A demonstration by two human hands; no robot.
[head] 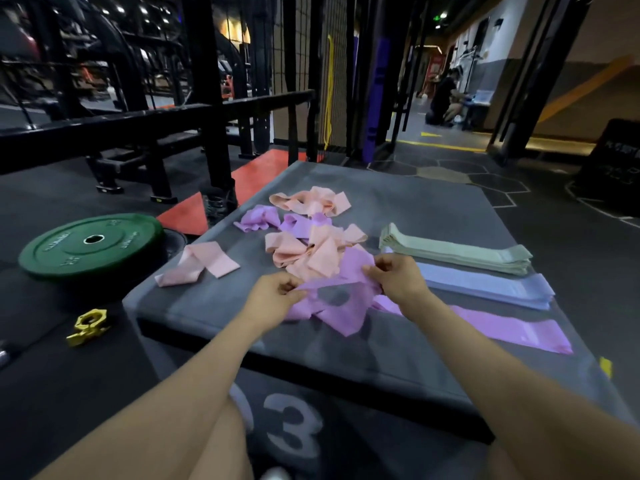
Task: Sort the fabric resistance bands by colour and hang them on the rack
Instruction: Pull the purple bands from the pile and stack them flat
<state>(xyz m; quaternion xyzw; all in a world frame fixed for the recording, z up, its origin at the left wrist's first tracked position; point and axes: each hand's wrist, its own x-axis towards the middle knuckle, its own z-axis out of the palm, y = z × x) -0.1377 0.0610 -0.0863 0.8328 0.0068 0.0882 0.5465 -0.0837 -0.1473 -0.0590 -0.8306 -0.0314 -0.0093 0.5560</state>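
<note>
- Two bare hands meet over a grey padded plyo box marked with a large "3" on its front.
- The left hand pinches one end of a lilac fabric band; the right hand pinches the other end, and the band stretches between them above the box top.
- Under the hands lies a tangle of further lilac bands; their number cannot be told.
- Just beyond sits a loose heap of peach bands mixed with lilac ones, too knotted to count.
- One peach band lies apart near the box's left edge.
- One crumpled lilac bunch sits at the heap's far left.
- To the right are three sorted groups, side by side: one flat stack of pale green bands, one flat stack of pale blue bands, and flattened lilac bands nearest the front.
- On the floor to the left: one green weight plate and one yellow barbell collar.
- A black steel rack stands behind, with one yellow band and one purple band hanging further back.
</note>
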